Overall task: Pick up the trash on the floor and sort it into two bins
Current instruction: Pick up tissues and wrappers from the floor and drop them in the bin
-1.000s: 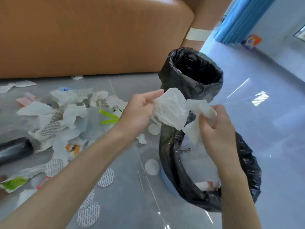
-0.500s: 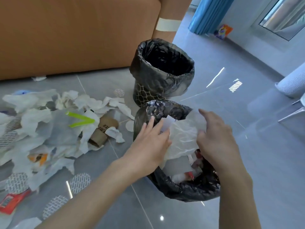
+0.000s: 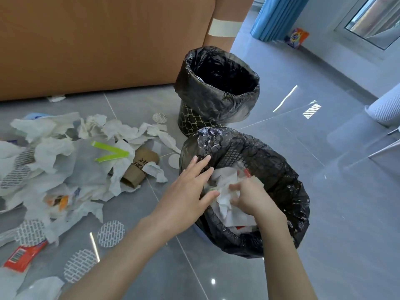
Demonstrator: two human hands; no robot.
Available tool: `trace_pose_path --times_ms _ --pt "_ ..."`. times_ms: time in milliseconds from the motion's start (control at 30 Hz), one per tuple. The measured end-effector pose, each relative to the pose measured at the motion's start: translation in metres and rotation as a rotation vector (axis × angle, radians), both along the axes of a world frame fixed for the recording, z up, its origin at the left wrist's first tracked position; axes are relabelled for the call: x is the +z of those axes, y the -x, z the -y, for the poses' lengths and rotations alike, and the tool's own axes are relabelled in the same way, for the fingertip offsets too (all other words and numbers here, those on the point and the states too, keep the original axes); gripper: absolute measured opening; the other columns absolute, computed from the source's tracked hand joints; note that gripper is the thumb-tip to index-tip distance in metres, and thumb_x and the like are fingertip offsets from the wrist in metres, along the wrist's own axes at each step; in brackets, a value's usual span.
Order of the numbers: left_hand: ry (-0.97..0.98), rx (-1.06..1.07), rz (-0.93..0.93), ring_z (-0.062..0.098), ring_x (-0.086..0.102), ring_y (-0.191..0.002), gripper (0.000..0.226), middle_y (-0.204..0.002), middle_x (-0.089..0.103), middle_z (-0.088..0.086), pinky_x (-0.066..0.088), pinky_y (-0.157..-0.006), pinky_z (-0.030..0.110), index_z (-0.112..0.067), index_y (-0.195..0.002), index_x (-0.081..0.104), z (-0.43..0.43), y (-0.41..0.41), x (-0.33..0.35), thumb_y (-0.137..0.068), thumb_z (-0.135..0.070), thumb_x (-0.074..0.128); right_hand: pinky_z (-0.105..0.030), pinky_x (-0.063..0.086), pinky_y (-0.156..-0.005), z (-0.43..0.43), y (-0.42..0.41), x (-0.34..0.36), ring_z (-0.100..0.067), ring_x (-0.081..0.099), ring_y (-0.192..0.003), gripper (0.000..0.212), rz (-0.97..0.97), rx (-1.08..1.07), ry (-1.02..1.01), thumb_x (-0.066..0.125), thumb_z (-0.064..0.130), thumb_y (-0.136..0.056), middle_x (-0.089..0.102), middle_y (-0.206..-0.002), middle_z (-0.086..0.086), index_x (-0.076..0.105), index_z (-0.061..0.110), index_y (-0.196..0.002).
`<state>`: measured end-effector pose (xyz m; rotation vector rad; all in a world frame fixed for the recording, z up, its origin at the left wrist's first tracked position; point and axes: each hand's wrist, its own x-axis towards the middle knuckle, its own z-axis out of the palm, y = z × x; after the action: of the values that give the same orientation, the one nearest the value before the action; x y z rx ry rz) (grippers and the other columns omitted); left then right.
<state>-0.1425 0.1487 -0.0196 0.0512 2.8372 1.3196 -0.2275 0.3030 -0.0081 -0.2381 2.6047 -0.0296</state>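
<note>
**Right hand** (image 3: 252, 199): fingers curled down onto a crumpled tissue (image 3: 225, 202), gripping it inside the near bin (image 3: 281, 167), below the rim. The thumb is hidden.

**Left hand** (image 3: 186, 191): flat, with fingers straight and spread, lying across the near bin's left rim. The thumb tip touches the same tissue. It holds nothing.

**Crumpled tissue**: white, lying on top of other white paper and a red scrap in the near bin.

**Near bin**: lined with a black bag folded over the rim. A mesh wall shows inside on its far side.

**Far bin** (image 3: 218, 105): just behind the near bin. It has a black bag liner and a dark wall with a gold lattice pattern. The inside is too dark to tell the contents.

**Trash pile** (image 3: 54, 148): torn white tissues spread over the grey floor (image 3: 324, 213), left of the near bin.

**Cardboard tube** (image 3: 140, 167): on its side, near the near bin's left wall, partly under tissue.

**Green strip** (image 3: 110, 151): bent into a V, on the pile left of the near bin, beyond the tube.

**Patterned discs** (image 3: 111, 233): round and white, scattered on the floor left of the near bin.

**Red packet** (image 3: 21, 255): on the floor, well to the left of the near bin.

**Sofa** (image 3: 97, 40): brown, well behind the near bin, with a pale tape strip (image 3: 225, 28) on its corner.

**Blue curtain** (image 3: 275, 16): far behind the near bin, to the right of the sofa.
</note>
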Motion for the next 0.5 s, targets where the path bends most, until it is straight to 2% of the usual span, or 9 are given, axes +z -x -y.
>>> trace_pose_path --times_ms 67,133,233,300,367,500 --pt "-0.011 0.006 -0.007 -0.006 -0.013 -0.141 0.059 -0.155 -0.001 -0.024 0.009 -0.115 0.023 -0.025 -0.148 0.025 -0.001 0.000 -0.002 -0.095 -0.041 0.046 -0.032 0.040 -0.098 0.000 0.006 -0.010 -0.025 0.046 -0.125 0.046 0.085 0.038 -0.127 0.048 0.013 -0.096 0.042 -0.143 -0.009 0.044 0.026 -0.140" --pt "-0.017 0.011 -0.009 -0.007 -0.012 -0.140 0.058 -0.155 -0.001 -0.025 0.010 -0.114 0.023 -0.026 -0.148 0.026 -0.002 0.000 -0.003 -0.095 -0.042 0.045 -0.032 0.036 -0.099 0.003 0.013 -0.014 -0.025 0.039 -0.132 0.048 0.138 0.040 -0.212 0.044 0.011 -0.098 0.036 -0.147 -0.009 0.039 0.023 -0.144" --pt "-0.032 0.015 -0.019 -0.008 -0.011 -0.140 0.057 -0.155 0.001 -0.025 0.012 -0.115 0.024 -0.029 -0.148 0.026 -0.002 -0.001 -0.003 -0.095 -0.041 0.045 -0.033 0.037 -0.101 0.004 0.019 -0.020 -0.028 0.043 -0.128 0.044 0.128 0.010 -0.266 0.048 0.013 -0.096 0.045 -0.141 -0.011 0.043 0.011 -0.140" --pt "-0.050 0.027 -0.040 -0.009 -0.010 -0.140 0.055 -0.154 0.004 -0.025 0.012 -0.114 0.023 -0.032 -0.147 0.027 -0.001 -0.003 -0.003 -0.096 -0.040 0.045 -0.037 0.044 -0.096 -0.001 0.015 -0.019 -0.031 0.049 -0.117 0.035 0.000 -0.029 -0.190 0.050 0.013 -0.091 0.051 -0.130 -0.009 0.055 0.011 -0.125" --pt "-0.079 0.039 -0.076 -0.009 -0.006 -0.140 0.052 -0.154 0.009 -0.025 0.011 -0.113 0.020 -0.033 -0.145 0.030 0.000 -0.004 0.000 -0.096 -0.037 0.047 -0.041 0.044 -0.090 -0.002 0.004 -0.004 -0.032 0.044 -0.114 0.028 -0.145 -0.059 -0.090 0.046 0.011 -0.091 0.045 -0.126 -0.009 0.055 0.013 -0.118" --pt "-0.159 0.133 -0.127 -0.004 0.011 -0.141 0.047 -0.151 0.023 -0.023 0.015 -0.113 0.019 -0.034 -0.141 0.038 0.010 -0.005 0.009 -0.096 -0.030 0.050 -0.044 0.040 -0.092 0.008 -0.008 0.031 -0.029 0.035 -0.125 0.038 -0.375 -0.029 0.074 0.046 0.022 -0.095 0.041 -0.141 -0.004 0.049 0.021 -0.133"
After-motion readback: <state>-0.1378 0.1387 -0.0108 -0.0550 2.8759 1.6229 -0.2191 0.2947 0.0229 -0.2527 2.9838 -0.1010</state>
